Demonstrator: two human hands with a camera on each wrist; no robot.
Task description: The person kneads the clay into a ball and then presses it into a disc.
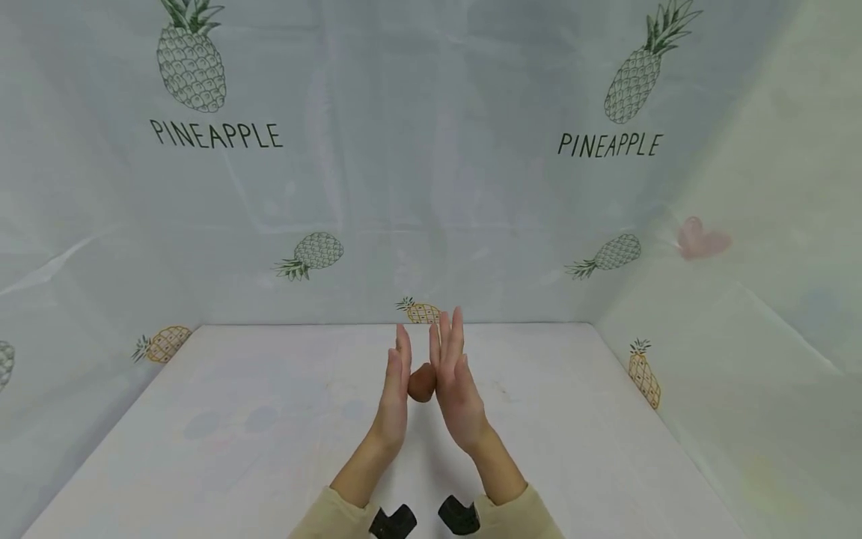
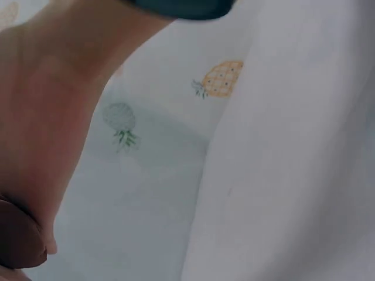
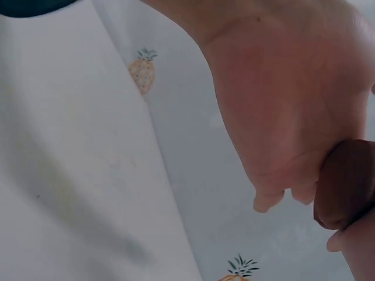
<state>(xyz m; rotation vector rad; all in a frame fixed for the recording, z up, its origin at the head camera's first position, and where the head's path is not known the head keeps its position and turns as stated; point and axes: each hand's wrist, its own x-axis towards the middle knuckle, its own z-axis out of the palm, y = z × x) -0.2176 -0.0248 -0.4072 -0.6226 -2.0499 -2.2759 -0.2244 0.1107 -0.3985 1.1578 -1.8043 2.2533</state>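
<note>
A smooth brown lump of what looks like modelling clay [image 1: 422, 382] is pressed between the two palms, above the white table. My left hand [image 1: 396, 397] stands upright on its left side with straight fingers. On the other side my right hand [image 1: 459, 393] also has its fingers straight and pointing up, slightly spread. In the right wrist view the clay lump [image 3: 345, 184] lies against the right palm, with part of the left hand [image 3: 361, 240] below it. The left wrist view catches only an edge of the lump [image 2: 20, 237] at the lower left corner.
The white tabletop [image 1: 236, 449] reaches back to a pale curtain [image 1: 431, 187] printed with pineapples. More of the printed sheeting [image 1: 761, 359] borders the table's right side. Dark wrist-camera mounts [image 1: 393, 522] sit by the light sleeves [image 1: 337, 516].
</note>
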